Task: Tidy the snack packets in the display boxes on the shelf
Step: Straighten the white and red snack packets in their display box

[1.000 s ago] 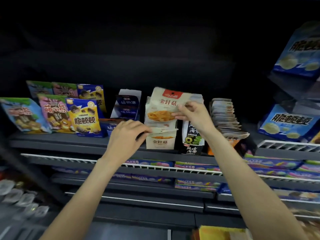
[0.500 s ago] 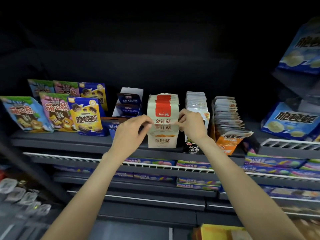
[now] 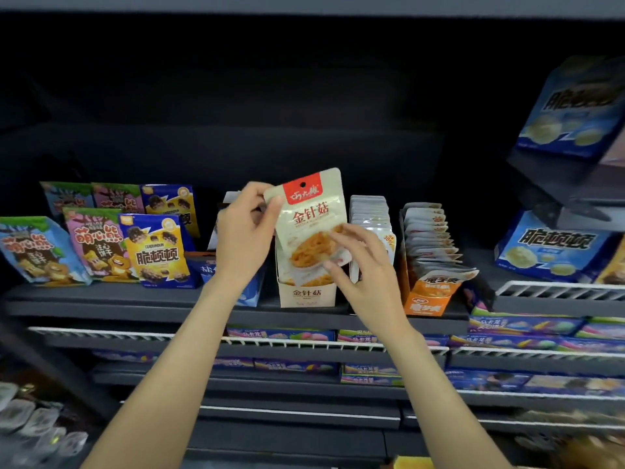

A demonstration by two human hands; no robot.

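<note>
A cream snack packet (image 3: 309,214) with a red top label stands tall out of its cream display box (image 3: 307,296) on the dark shelf (image 3: 135,299). My left hand (image 3: 245,236) pinches the packet's upper left corner. My right hand (image 3: 358,265) holds the packet's lower right part, fingers curled on its front. Right of the box stand a row of white packets (image 3: 370,214) and an orange display box (image 3: 426,301) with several fanned packets. A blue box (image 3: 206,265) sits behind my left hand, partly hidden.
Colourful biscuit bags (image 3: 154,250) stand at the shelf's left. Blue bags (image 3: 554,247) lean at the right, one higher up (image 3: 575,106). Below run white wire rails (image 3: 297,341) with flat candy boxes. Clear cups (image 3: 30,421) lie at the bottom left.
Half a second ago both hands pressed the sides of the packets level in the cream box. Now one packet is lifted up, its front facing me, held in both hands.
</note>
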